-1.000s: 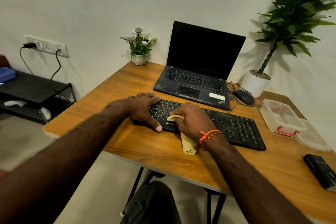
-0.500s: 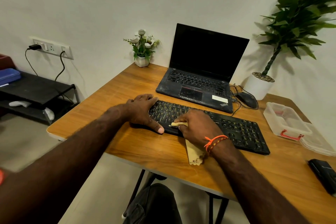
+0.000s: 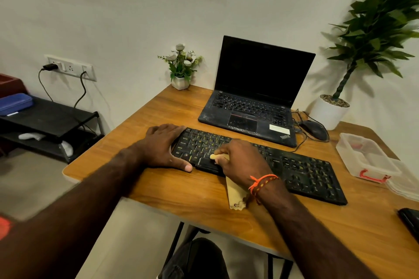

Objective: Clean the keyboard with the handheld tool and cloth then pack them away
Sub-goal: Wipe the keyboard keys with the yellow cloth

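The left hand lies flat over the near-left end of the keyboard, fingers straight and spread, thumb along the front edge — bracing it, I judge. Just right of that thumb, the right hand has its fingers curled on a yellow cloth, pressing a bunched tip onto the keys beside the space bar; the loose tail hangs past the wrist onto the table. The wiping step looks to be in hand, and next the rows right of those fingertips want covering. How the cloth is wrapped is hidden under the palm — and the handheld tool I cannot identify.
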